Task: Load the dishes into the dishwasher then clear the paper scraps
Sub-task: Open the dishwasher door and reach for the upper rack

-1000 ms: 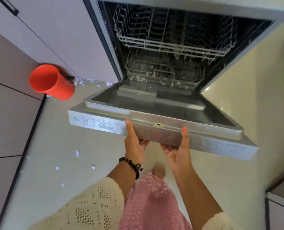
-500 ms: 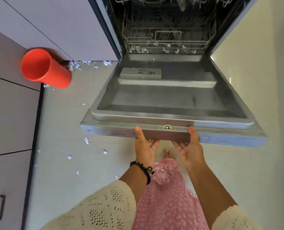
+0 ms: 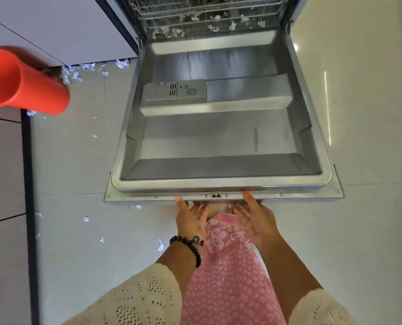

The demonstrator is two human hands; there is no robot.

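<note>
The dishwasher door (image 3: 218,137) lies folded down, almost flat, with its steel inner face up. My left hand (image 3: 190,221) and my right hand (image 3: 256,221) are at its front edge, palms up. Each thumb touches the rim and the straight fingers reach beneath it. The lower rack (image 3: 207,12) shows at the top, with white paper scraps (image 3: 171,31) lying among its wires. More paper scraps (image 3: 86,218) are scattered over the pale floor on the left. An orange cup (image 3: 26,87) is on the floor by the cabinets. No other dishes are in view.
Grey cabinet fronts (image 3: 2,160) run along the left, with a pile of scraps (image 3: 73,73) at their foot behind the cup. A detergent dispenser (image 3: 174,91) sits in the door. Pale floor tiles (image 3: 371,113) stretch to the right of the door.
The door has swung down from half open to nearly flat, with both hands following its front edge. The view has tipped downward, so the upper rack is out of sight.
</note>
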